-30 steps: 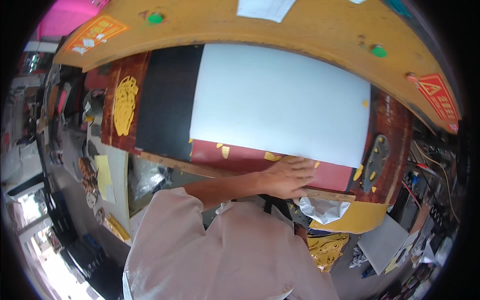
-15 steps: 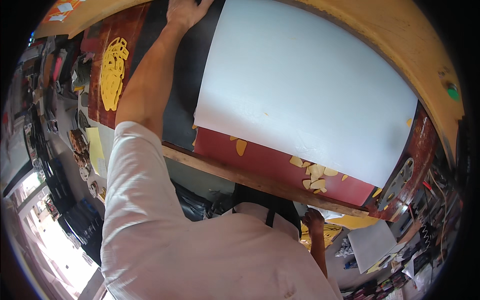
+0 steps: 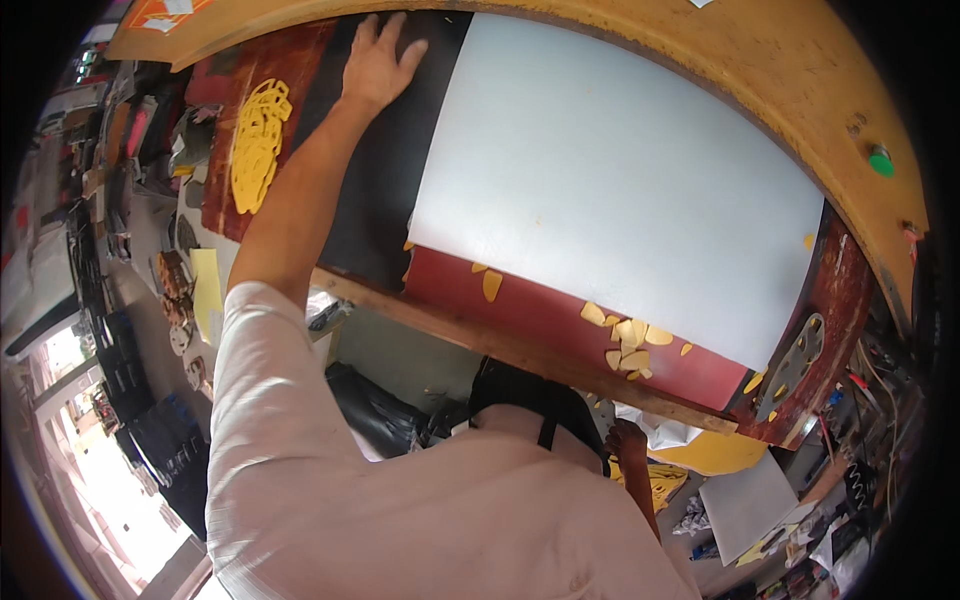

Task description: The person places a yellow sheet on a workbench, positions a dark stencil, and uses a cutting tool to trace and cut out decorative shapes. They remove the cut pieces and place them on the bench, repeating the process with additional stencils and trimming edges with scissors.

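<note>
My left hand [image 3: 378, 70] reaches to the far left with its fingers spread, over the black sheet [image 3: 350, 215]. Nothing is in it. To its right a large white board [image 3: 620, 180] lies over a red sheet [image 3: 520, 310]. Several small yellow cut pieces [image 3: 630, 335] lie along the board's near edge. Below the wooden table edge, my right hand [image 3: 625, 442] hangs low at the right, in shadow, with its fingers curled. A greyish thing shows beside those fingers; what they hold is not clear.
A yellow machine beam [image 3: 700, 60] with a green button [image 3: 881, 161] arches across the far side. Yellow cut-out frames [image 3: 258, 150] are heaped at the left. A grey metal plate with holes [image 3: 792, 365] lies at the right end. Below stands a pale board [image 3: 748, 505].
The view has shifted slightly, bringing more of the far beam into sight. My left hand now shows whole, with its fingers spread. My right hand remains low beside the table.
</note>
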`<state>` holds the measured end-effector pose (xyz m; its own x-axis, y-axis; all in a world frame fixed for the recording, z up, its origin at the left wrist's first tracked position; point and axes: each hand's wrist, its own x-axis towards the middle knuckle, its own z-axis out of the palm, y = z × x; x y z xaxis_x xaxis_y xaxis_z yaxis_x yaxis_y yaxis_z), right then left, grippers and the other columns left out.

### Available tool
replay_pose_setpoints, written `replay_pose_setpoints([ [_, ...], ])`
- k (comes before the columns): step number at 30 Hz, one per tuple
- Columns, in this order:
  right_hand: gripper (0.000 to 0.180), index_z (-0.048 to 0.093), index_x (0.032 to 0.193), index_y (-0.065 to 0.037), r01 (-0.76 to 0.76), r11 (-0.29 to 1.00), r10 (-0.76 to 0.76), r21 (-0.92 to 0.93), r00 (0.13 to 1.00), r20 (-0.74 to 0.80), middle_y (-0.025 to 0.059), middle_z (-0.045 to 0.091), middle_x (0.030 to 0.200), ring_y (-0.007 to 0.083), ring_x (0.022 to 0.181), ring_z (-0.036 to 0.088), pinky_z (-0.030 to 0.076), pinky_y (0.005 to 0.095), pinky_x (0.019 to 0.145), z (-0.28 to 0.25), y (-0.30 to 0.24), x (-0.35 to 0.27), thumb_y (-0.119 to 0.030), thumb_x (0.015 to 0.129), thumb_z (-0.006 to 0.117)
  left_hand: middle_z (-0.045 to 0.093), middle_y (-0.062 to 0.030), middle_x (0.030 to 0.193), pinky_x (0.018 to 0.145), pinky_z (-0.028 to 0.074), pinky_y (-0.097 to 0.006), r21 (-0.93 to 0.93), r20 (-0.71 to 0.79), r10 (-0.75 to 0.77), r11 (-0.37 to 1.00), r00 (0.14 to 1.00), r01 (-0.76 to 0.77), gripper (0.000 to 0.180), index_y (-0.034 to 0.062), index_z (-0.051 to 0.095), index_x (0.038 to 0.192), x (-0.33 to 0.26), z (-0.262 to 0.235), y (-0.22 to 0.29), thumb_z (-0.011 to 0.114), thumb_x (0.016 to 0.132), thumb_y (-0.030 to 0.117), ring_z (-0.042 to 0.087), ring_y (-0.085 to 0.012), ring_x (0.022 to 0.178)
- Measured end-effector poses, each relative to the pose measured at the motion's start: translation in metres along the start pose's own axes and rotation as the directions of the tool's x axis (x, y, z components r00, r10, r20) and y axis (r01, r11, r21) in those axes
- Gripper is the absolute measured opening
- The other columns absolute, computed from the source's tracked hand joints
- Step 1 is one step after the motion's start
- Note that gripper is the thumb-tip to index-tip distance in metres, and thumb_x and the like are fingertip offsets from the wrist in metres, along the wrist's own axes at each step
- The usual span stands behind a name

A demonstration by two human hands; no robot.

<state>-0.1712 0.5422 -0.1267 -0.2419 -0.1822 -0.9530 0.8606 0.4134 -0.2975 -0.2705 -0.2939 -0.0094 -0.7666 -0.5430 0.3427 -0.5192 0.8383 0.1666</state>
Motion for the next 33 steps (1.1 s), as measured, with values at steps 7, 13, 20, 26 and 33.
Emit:
replay_pose_setpoints([
  [7,0.020,0.068,0.117,0.001,0.079,0.995,-0.089,-0.064,0.982,-0.164,0.0045,0.062,0.086,0.0127,0.068,0.062,0.053,0.0289,0.059,0.000,0.005,-0.024,-0.009,0.100,0.064,0.068,-0.0221,0.138,0.110,0.051,-0.044,-0.142,0.102,-0.019,0.989,0.995,0.034,0.044,0.0074,0.072,0.133,0.065,0.068,-0.005,0.063,0.103,0.038,0.063,-0.0418,0.129],
  [13,0.022,0.070,0.112,0.001,0.248,0.894,-0.272,-0.372,0.962,-0.013,0.0037,0.062,0.083,0.0120,0.063,0.060,0.049,0.0277,0.054,0.015,0.030,-0.014,-0.016,0.099,0.065,0.068,-0.0211,0.139,0.116,0.048,-0.045,-0.221,0.096,0.338,0.924,0.936,-0.311,0.030,0.0070,0.076,0.128,-0.090,-0.028,0.007,0.063,0.101,0.013,0.059,-0.0382,0.138],
  [20,0.013,0.071,0.098,-0.001,0.470,0.587,-0.504,-0.659,0.849,0.156,0.0168,0.068,0.091,0.0357,0.075,0.068,0.057,0.0441,0.068,0.021,0.024,0.005,-0.004,0.085,0.072,0.065,-0.0202,0.139,0.112,0.050,-0.041,-0.188,0.296,0.006,0.981,0.955,0.052,0.034,0.0057,0.076,0.126,-0.259,-0.131,0.070,0.073,0.093,0.001,0.060,-0.0392,0.131],
  [26,0.006,0.066,0.089,-0.004,0.686,-0.071,-0.786,-0.724,0.409,0.464,0.0069,0.059,0.076,0.0203,0.063,0.062,0.050,0.0356,0.056,0.012,0.013,0.016,-0.007,0.087,0.071,0.065,-0.0172,0.123,0.094,0.054,-0.044,-0.169,0.247,0.084,0.985,0.965,-0.042,0.041,0.0093,0.077,0.127,-0.265,-0.129,0.067,0.078,0.087,0.002,0.061,-0.0369,0.110],
  [33,0.012,0.063,0.086,-0.007,0.104,0.983,-0.096,0.152,0.994,-0.057,0.0020,0.057,0.071,0.0138,0.053,0.053,0.041,0.0301,0.047,-0.021,0.030,-0.008,-0.016,0.094,0.067,0.066,-0.0140,0.104,0.088,0.054,-0.047,-0.086,0.181,0.067,0.995,0.981,-0.052,0.022,0.0080,0.074,0.109,-0.267,-0.108,0.067,0.068,0.089,0.001,0.064,-0.0387,0.100],
])
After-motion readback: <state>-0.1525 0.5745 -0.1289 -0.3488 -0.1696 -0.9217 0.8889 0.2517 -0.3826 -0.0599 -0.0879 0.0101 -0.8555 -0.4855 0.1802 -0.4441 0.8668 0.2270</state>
